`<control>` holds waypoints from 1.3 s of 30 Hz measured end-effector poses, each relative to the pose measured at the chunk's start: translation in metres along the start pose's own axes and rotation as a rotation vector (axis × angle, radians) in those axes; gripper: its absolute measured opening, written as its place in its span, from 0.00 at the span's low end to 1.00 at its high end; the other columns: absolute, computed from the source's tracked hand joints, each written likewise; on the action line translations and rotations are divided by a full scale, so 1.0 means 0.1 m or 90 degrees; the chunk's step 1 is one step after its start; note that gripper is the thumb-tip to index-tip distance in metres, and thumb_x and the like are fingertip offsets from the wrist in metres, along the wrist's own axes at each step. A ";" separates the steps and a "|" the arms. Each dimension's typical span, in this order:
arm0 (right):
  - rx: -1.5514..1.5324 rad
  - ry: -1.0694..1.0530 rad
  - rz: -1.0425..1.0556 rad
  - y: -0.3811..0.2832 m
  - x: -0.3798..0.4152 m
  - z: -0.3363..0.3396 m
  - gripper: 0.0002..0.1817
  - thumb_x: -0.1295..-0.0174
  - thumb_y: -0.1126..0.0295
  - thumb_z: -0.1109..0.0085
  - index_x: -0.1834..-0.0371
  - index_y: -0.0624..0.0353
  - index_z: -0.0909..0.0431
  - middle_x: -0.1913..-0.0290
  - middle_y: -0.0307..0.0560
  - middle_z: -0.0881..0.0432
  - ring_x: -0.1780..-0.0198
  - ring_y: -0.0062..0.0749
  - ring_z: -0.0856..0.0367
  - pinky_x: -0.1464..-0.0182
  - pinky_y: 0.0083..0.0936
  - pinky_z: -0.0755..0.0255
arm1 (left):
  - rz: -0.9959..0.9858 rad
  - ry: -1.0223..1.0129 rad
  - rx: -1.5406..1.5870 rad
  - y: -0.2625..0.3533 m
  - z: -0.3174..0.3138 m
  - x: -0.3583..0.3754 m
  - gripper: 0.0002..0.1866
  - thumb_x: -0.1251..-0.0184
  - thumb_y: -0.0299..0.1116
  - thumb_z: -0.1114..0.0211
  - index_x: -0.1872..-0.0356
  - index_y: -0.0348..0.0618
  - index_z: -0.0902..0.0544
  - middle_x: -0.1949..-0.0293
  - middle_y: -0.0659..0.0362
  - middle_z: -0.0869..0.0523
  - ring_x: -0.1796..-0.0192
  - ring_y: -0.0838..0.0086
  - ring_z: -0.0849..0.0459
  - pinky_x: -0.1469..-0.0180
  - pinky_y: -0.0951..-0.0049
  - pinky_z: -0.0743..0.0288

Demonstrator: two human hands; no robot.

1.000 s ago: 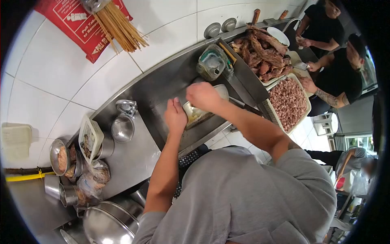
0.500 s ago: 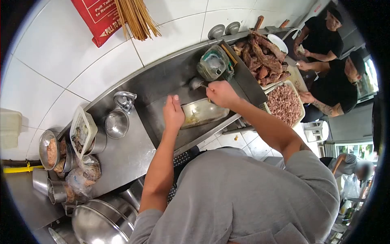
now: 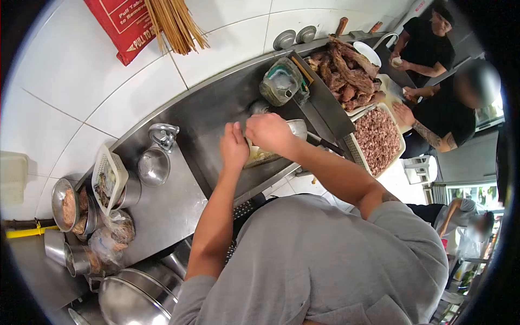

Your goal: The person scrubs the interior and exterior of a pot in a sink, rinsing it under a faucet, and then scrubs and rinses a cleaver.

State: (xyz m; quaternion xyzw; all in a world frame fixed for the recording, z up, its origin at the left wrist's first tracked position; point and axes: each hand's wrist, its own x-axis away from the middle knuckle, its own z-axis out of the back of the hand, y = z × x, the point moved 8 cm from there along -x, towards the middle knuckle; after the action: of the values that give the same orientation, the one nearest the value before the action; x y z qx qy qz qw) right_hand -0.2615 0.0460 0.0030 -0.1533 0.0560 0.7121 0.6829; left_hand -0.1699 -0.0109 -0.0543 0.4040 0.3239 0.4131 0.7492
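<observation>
A long oval metal pan (image 3: 297,129) lies tilted in the steel sink (image 3: 201,125), with some yellowish residue inside. At its left end my left hand (image 3: 234,145) grips the rim, thumb and fingers closed. My right hand (image 3: 273,134) is closed over the pan, right beside my left; whatever it holds is hidden beneath the fingers. Behind my right hand, a small round metal piece (image 3: 260,106) shows in part on the sink floor. A cut clear plastic jug (image 3: 281,84) with green inside stands in the sink's back corner.
Right of the sink are a pile of cooked meat pieces (image 3: 346,73) and a white crate of chopped meat (image 3: 377,138). A steel bowl (image 3: 154,165) and a white basket (image 3: 110,179) sit on the left counter. Two people in black work at the far right.
My right hand has moved left along the pan, coming close to my left hand. My left hand stays at the rim. A co-worker at the right has shifted a hand.
</observation>
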 end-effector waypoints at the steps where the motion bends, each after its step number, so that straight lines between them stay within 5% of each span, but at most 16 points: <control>1: -0.126 0.076 -0.024 0.07 0.02 0.08 0.08 0.46 0.67 0.42 0.80 0.57 0.22 0.72 0.50 0.18 0.70 0.49 0.18 0.66 0.42 0.23 | -0.031 0.022 0.028 -0.03 0.02 -0.01 0.18 0.22 0.45 0.54 0.65 0.40 0.27 0.74 0.40 0.19 0.68 0.38 0.22 0.67 0.46 0.32; 5: -0.159 0.051 -0.135 0.49 0.22 0.19 0.08 0.47 0.67 0.42 0.81 0.56 0.21 0.73 0.49 0.19 0.70 0.47 0.17 0.66 0.42 0.23 | 0.007 0.008 -0.009 -0.03 -0.01 0.11 0.17 0.22 0.44 0.54 0.65 0.40 0.27 0.75 0.39 0.20 0.69 0.36 0.22 0.68 0.44 0.33; 9: -0.032 0.025 0.038 0.05 0.12 0.05 0.10 0.46 0.66 0.43 0.80 0.56 0.21 0.75 0.50 0.21 0.69 0.48 0.18 0.64 0.44 0.24 | 0.005 0.010 0.027 0.05 -0.04 0.09 0.17 0.23 0.42 0.52 0.66 0.39 0.28 0.75 0.39 0.20 0.69 0.37 0.22 0.68 0.45 0.33; 11: -0.110 -0.004 -0.004 0.13 0.15 0.04 0.10 0.45 0.65 0.44 0.80 0.57 0.21 0.74 0.52 0.20 0.69 0.49 0.18 0.63 0.44 0.23 | -0.056 0.034 0.027 0.01 0.01 0.12 0.15 0.23 0.40 0.51 0.65 0.38 0.27 0.75 0.38 0.20 0.68 0.38 0.21 0.68 0.45 0.33; 13: -0.198 -0.020 -0.201 0.65 0.37 0.09 0.13 0.43 0.65 0.45 0.82 0.60 0.23 0.74 0.56 0.20 0.69 0.54 0.18 0.63 0.45 0.24 | -0.030 0.031 0.038 -0.07 0.09 0.19 0.15 0.23 0.41 0.51 0.65 0.38 0.26 0.74 0.38 0.20 0.68 0.38 0.21 0.68 0.45 0.33; 16: -0.184 -0.016 -0.244 0.65 0.42 0.06 0.14 0.44 0.65 0.45 0.84 0.59 0.23 0.74 0.56 0.19 0.69 0.53 0.18 0.64 0.46 0.24 | -0.023 0.052 0.041 -0.06 0.10 0.19 0.15 0.24 0.40 0.50 0.65 0.38 0.26 0.75 0.38 0.20 0.69 0.39 0.21 0.69 0.46 0.33; 18: -0.015 -0.032 -0.015 0.17 0.16 -0.03 0.13 0.44 0.65 0.45 0.83 0.58 0.22 0.73 0.56 0.19 0.69 0.53 0.18 0.63 0.45 0.23 | -0.050 0.065 0.033 0.01 0.08 0.16 0.16 0.23 0.40 0.50 0.65 0.38 0.26 0.75 0.39 0.20 0.70 0.39 0.21 0.69 0.48 0.33; 21: -0.169 0.036 -0.076 0.17 0.14 0.06 0.12 0.43 0.64 0.46 0.78 0.59 0.20 0.72 0.57 0.18 0.67 0.53 0.17 0.61 0.43 0.23 | -0.034 0.042 0.018 -0.04 0.04 0.15 0.16 0.23 0.40 0.50 0.66 0.37 0.27 0.76 0.40 0.22 0.72 0.41 0.23 0.69 0.53 0.32; 24: -0.328 0.017 -0.357 0.93 0.60 -0.03 0.14 0.40 0.61 0.47 0.74 0.59 0.19 0.69 0.60 0.19 0.65 0.56 0.19 0.61 0.44 0.26 | -0.013 0.092 0.040 -0.16 0.27 0.15 0.19 0.22 0.41 0.52 0.68 0.35 0.26 0.74 0.45 0.22 0.73 0.55 0.28 0.67 0.60 0.32; 27: -0.573 0.060 -0.495 1.38 0.87 -0.49 0.18 0.38 0.61 0.46 0.79 0.65 0.27 0.81 0.51 0.29 0.77 0.36 0.31 0.69 0.34 0.35 | 0.046 0.118 0.075 -0.36 0.52 0.18 0.19 0.22 0.41 0.51 0.69 0.35 0.27 0.74 0.49 0.22 0.71 0.62 0.26 0.66 0.62 0.33; 31: -0.645 0.054 -0.490 1.38 0.66 -0.74 0.19 0.37 0.62 0.46 0.80 0.66 0.30 0.82 0.44 0.35 0.76 0.26 0.37 0.70 0.31 0.39 | 0.057 0.112 0.009 -0.36 0.71 0.16 0.20 0.22 0.43 0.51 0.66 0.34 0.25 0.74 0.50 0.22 0.71 0.65 0.27 0.64 0.66 0.32; 34: -0.637 0.092 -0.356 1.20 0.20 -0.66 0.19 0.39 0.62 0.45 0.79 0.68 0.30 0.83 0.47 0.34 0.77 0.29 0.37 0.70 0.34 0.37 | -0.025 0.029 -0.137 0.12 0.68 0.19 0.25 0.28 0.53 0.46 0.70 0.37 0.21 0.75 0.41 0.18 0.69 0.45 0.18 0.64 0.54 0.27; 37: -0.379 0.031 -0.222 0.91 -0.28 -0.48 0.18 0.39 0.60 0.45 0.76 0.65 0.22 0.76 0.58 0.21 0.73 0.52 0.22 0.66 0.42 0.29 | 0.021 -0.037 -0.327 0.25 0.49 0.17 0.25 0.28 0.52 0.45 0.72 0.37 0.20 0.76 0.40 0.19 0.69 0.43 0.18 0.64 0.51 0.27; 39: -0.289 0.160 -0.255 1.10 -0.36 -0.08 0.18 0.39 0.58 0.45 0.75 0.62 0.20 0.71 0.59 0.18 0.67 0.56 0.19 0.62 0.43 0.25 | 0.042 0.017 -0.296 0.16 0.60 0.14 0.26 0.28 0.52 0.45 0.75 0.36 0.21 0.77 0.40 0.20 0.71 0.42 0.20 0.66 0.51 0.28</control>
State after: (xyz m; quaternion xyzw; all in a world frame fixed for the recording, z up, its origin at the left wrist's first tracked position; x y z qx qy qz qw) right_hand -0.3681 0.0020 -0.0084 -0.3961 -0.0520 0.5336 0.7454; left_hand -0.1206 -0.0134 -0.0145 0.2253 0.2169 0.5059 0.8039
